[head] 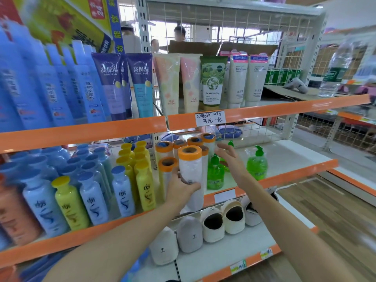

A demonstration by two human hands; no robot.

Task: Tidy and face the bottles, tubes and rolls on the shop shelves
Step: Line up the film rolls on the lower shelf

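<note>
Shelves (85, 131) with orange front edges run across the view, stocked in three tiers. On the middle tier the left hand (181, 188) grips a roll (190, 167) of white film with an orange top band, fingers and thumb curled round its lower half; the roll stands upright at the front edge of the shelf, slightly ahead of the other rolls. Just behind and to its left stands a shorter roll (167, 165) of the same kind, and more rolls (195, 142) are clustered further back, all upright. The right hand (231, 157) is raised beside the rolls with its fingers spread and relaxed, holding nothing; it sits in front of green pump bottles (215, 176), one of which stands just right of the held roll. Another green pump bottle (256, 164) stands apart, further right on the same shelf.

Left of the rolls, yellow bottles (142, 180) and blue bottles (93, 198) stand in rows, labels facing outward. On the top tier, tubes (212, 82) stand cap-down in a line: purple and blue ones, pale pastel ones, a green one, white ones with pink ends. A handwritten price tag (209, 118) is fixed to the shelf edge beneath them. On the bottom tier, slippers (213, 222) in white and grey lie side by side.
</note>
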